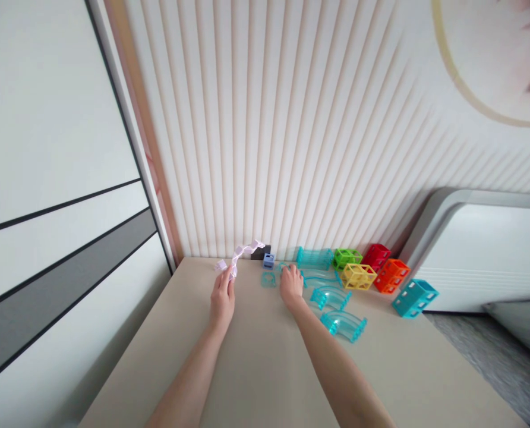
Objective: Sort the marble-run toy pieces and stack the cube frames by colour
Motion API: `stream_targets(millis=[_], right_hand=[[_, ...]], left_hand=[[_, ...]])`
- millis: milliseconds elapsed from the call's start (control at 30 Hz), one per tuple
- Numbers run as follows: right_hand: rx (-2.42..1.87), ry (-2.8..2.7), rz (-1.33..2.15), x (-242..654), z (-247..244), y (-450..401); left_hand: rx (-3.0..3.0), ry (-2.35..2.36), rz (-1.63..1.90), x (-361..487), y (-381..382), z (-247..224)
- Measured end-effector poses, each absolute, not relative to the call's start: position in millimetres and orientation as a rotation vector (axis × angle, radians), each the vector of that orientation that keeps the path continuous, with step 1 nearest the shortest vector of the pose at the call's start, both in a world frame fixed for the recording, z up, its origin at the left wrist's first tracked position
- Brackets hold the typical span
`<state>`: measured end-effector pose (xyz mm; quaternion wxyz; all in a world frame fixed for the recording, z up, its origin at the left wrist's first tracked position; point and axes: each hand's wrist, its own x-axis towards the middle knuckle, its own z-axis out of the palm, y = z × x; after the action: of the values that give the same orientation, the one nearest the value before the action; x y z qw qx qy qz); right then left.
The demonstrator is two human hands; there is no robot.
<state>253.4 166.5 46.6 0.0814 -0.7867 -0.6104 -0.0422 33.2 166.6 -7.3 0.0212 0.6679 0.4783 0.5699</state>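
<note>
My left hand (223, 297) is closed on the lower end of a pale lilac zigzag strip (242, 251), which reaches up and right along the wall. A small lilac piece (221, 264) lies just left of my fingertips. My right hand (292, 285) has its fingers bent down over a clear teal piece (283, 266), partly covered by the hand. Left of it lie a flat teal square piece (268, 279) and a small blue-violet cube frame (268, 260). Clear teal tube pieces, one straight (315, 258) and two curved (331, 297) (344, 325), lie to the right.
Open block frames in green (347, 258), yellow (358, 276), red (376, 258), orange (392, 275) and teal (415, 298) stand toward the table's right edge. A ribbed wall (265, 119) closes off the back of the beige table (260, 368). A white cabinet (60, 119) stands left.
</note>
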Motion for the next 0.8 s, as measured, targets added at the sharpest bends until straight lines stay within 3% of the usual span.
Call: stream_targets(millis=[300, 800], right_hand=[[-2.08, -2.136, -0.195, 225.7, 68.1, 150.2], [-2.049, -2.185, -0.213, 220.8, 48.1, 145.3]], left_hand=[[2.045, 1.504, 1.752, 34.6, 167.5, -11.3], [2.068, 1.493, 1.685, 34.8, 166.4, -10.9]])
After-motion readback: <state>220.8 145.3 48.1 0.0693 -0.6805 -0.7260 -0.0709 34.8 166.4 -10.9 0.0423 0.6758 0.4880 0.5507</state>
